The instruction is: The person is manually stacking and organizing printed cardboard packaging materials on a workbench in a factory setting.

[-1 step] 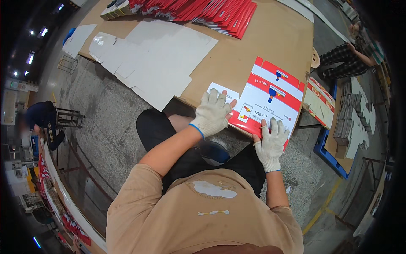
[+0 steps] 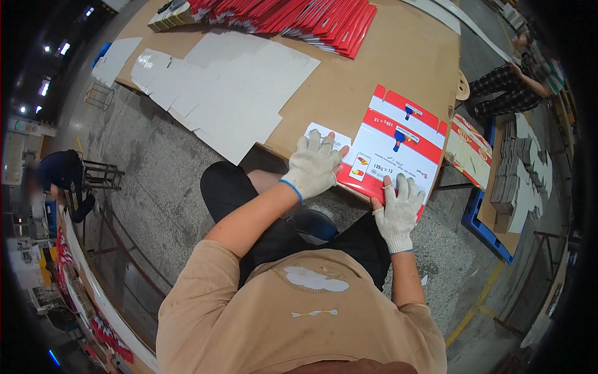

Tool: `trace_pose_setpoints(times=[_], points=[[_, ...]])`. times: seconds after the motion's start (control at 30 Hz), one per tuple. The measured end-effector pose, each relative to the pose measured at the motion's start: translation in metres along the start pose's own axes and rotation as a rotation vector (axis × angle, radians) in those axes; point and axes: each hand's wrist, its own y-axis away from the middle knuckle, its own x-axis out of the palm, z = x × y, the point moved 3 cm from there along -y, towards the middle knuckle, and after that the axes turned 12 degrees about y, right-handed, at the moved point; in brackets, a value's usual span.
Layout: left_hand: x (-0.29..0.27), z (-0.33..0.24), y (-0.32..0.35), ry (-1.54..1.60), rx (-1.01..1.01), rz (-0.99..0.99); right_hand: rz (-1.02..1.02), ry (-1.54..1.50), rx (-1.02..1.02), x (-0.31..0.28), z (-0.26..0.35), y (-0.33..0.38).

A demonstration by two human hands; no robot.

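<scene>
A flat, red-and-white printed cardboard carton (image 2: 398, 144) lies at the near edge of the brown worktop (image 2: 339, 87); the left hand (image 2: 313, 163) and right hand (image 2: 399, 215), in cream knitted gloves (image 2: 305, 173), rest spread on it.

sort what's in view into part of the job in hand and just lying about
Part of the job:
Red-and-white carton sheet, under left hand and right hand
Tan tabletop
Red stack, probably; colour matches

Apparently lying about:
Blue pallet
Cream-and-red cardboard panel
</scene>
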Motion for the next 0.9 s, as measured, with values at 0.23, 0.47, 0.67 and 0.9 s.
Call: trace_pose_setpoints(times=[0.23,0.47,0.67,0.9], points=[[-0.007,0.011,-0.027,-0.017,-0.085,0.168,0.357,-1.396,0.382,0.007,0.042,0.050],[-0.030,-0.021,-0.002,0.233,-0.059,0.155,0.395,-2.239,0.769,0.016,0.059,0.025],[-0.063,0.067,0.049,0.152,-0.128,-0.286,0.405,-1.584,0.590,-0.008,-0.060,-0.045],[-0.078,0.124,0.103,-0.248,-0.544,0.112,0.208,-1.169,0.349,0.070,-0.204,-0.215]])
